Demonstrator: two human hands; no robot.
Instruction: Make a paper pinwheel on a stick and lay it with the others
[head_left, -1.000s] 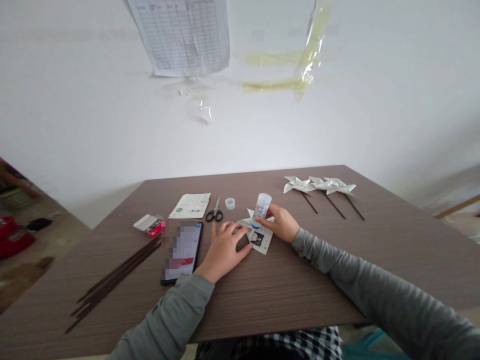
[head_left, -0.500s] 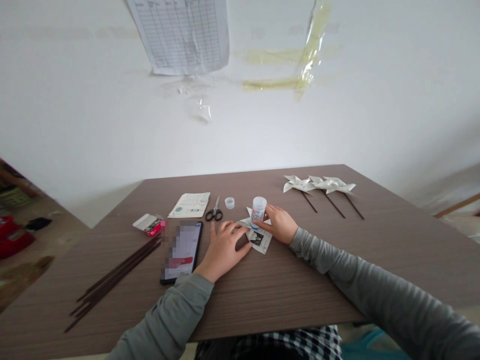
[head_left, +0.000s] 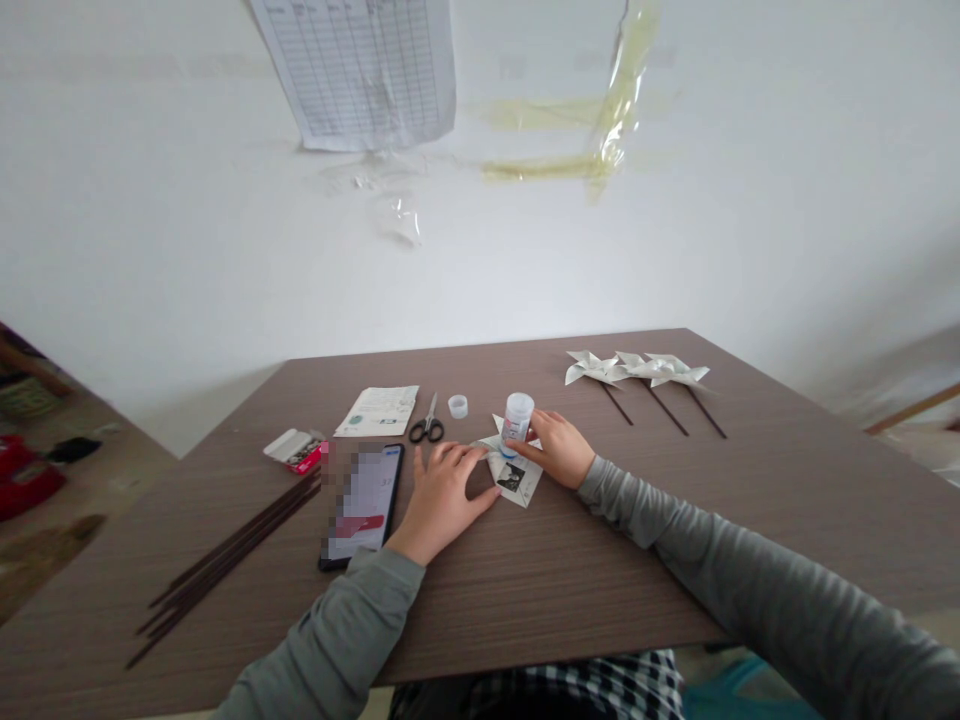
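Observation:
My right hand (head_left: 556, 447) grips a small clear glue bottle (head_left: 517, 421) turned upside down, its tip pressed on a printed paper square (head_left: 515, 474) on the brown table (head_left: 570, 570). My left hand (head_left: 441, 498) lies flat with fingers spread, holding down the left part of that paper. The bottle's white cap (head_left: 457, 406) sits just behind, beside black-handled scissors (head_left: 427, 424).
A phone (head_left: 364, 502) lies left of my left hand, with a bundle of thin dark sticks (head_left: 225, 560) further left. A small red-and-white box (head_left: 296, 450) and a folded leaflet (head_left: 379, 410) sit behind. Three finished paper pinwheels (head_left: 637, 372) lie at the far right.
My right hand lowered the inverted glue bottle from a tilted, raised pose onto the paper. My left hand stayed flat on the paper.

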